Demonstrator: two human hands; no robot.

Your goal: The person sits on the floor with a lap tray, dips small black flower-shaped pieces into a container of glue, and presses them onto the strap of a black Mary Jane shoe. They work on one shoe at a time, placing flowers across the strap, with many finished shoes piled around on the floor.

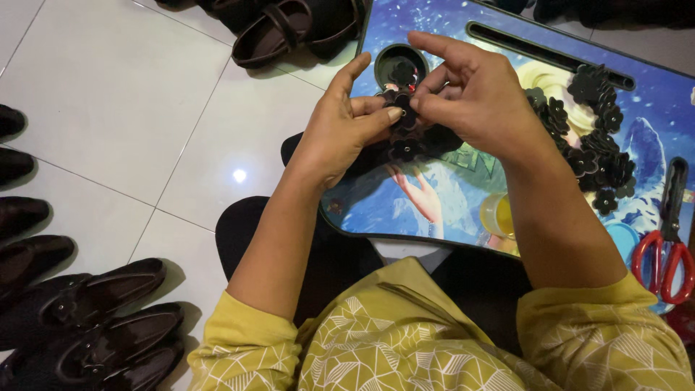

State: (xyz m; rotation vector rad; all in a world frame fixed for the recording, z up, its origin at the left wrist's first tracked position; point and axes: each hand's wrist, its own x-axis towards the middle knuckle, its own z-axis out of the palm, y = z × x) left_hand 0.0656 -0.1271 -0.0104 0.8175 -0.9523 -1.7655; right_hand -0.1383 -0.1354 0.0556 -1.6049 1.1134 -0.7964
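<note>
Both hands meet over the near left part of a blue lap table (651, 94) with a printed cartoon picture. Left hand (340, 130) is closed in a narrow pinch, thumb and forefinger gripping a small dark leather flower-shaped ornament (402, 116), probably so that it stays steady at eye line. Right hand (478, 90) curls over it from the other side, its fingertips pressing on the same cluster, which seems to let the person work the petals or a tiny part between them; what exactly sits under the fingers I cannot tell. Just below the hands, more dark flowers (405, 148) lie touching each other on the table, too overlapped to count.

Behind the hands, 1 round cup recess (394, 65) in the table holds a few dark bits. A loose pile of the same dark flowers (597, 145) runs down the right side, well within reach of the right hand; at least 10 show, the rest overlap. 1 pair of scissors with red handles (670, 246) lies at the right edge, handles toward the person.

On the white tiled floor (116, 94), dark glossy shoes line the left edge (79, 304), about 6 in view, and 2 more brown shoes (289, 29) lie beyond the table's far left corner.
</note>
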